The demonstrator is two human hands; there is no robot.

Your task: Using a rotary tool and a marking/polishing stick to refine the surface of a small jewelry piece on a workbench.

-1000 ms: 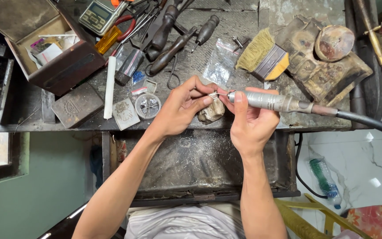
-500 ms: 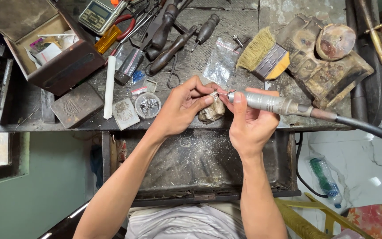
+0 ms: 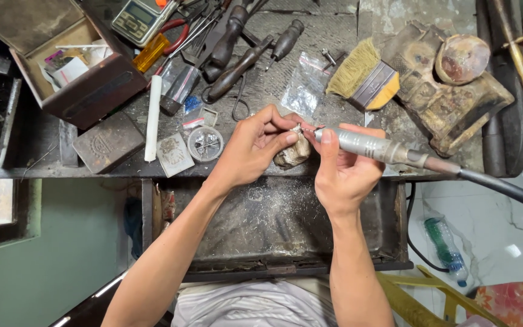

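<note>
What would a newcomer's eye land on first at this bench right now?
Probably the two hands meeting at the bench's front edge: the right hand grips a metal rotary handpiece with its tip against a tiny piece pinched by the left hand over a worn bench peg. Behind them lies a clutter of tools, with a yellow-handled brush at right and an open brown box at left.

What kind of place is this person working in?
Probably a jeweller's or metalworker's bench: the right hand holds a rotary handpiece on a flexible shaft, a small digital scale sits nearby, and an open drawer below catches filings.
</note>
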